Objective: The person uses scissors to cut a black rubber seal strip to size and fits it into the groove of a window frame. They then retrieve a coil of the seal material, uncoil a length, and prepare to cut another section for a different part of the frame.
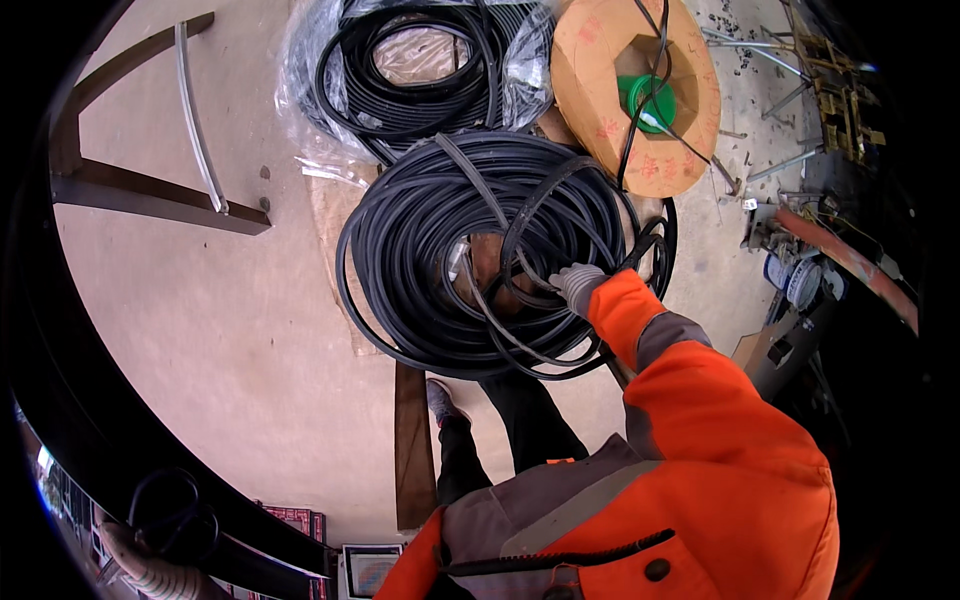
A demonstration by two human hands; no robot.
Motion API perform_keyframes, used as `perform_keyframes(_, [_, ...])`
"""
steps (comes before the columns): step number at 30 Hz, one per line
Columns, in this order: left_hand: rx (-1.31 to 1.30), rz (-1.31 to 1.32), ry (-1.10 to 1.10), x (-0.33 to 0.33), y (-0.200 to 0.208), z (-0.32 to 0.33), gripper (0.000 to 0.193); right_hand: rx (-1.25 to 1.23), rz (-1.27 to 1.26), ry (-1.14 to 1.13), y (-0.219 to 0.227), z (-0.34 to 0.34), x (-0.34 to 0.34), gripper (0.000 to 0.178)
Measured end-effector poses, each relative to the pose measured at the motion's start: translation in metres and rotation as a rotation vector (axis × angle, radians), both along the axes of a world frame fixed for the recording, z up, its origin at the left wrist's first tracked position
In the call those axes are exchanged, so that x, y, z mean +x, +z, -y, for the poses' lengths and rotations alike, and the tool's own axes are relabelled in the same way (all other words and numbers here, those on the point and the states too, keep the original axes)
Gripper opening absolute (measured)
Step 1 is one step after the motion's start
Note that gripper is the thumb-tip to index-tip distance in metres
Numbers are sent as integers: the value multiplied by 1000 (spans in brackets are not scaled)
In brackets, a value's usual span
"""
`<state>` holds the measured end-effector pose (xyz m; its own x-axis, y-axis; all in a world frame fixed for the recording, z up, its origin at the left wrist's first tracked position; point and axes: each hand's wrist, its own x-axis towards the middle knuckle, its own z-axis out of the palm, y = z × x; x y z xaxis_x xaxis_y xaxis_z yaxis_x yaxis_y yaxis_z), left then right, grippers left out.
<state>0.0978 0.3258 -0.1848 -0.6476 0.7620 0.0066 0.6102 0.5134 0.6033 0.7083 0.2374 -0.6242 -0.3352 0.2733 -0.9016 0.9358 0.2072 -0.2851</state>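
Note:
A big coil of black cable (400,265) lies in the middle, with several looser turns across its top. My right hand (578,288), in a pale knitted glove, is closed on a strand of black cable at the coil's right side. At the lower left rim, my left hand (150,568), also gloved, is partly cut off and dim. A dark cable loop (170,478) rises from it against a dark beam, and its fingers appear closed around this cable.
Behind lies a second black coil (335,75) in clear plastic wrap. Right of it stands a cardboard reel flange (580,75) with a green round piece (650,103) at its middle. A brown steel frame (160,205) is at left; clutter and a reddish pipe (850,265) lie at right.

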Motion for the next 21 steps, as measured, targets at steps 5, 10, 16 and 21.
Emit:
perform_keyframes(5, [-19,-148,-70,-8,0,2,53,-2,-32,47,16,11,28,23])
perform_keyframes(10, [8,121,42,5,1,-1,52,97,-59,-143,25,1,31,23])
perform_keyframes(16, [48,192,143,43,-5,-16,49,373,-304,-810,6,-21,5,16])
perform_keyframes(21, [92,101,94,-4,0,4,45,161,-329,-1118,34,-98,-32,14])
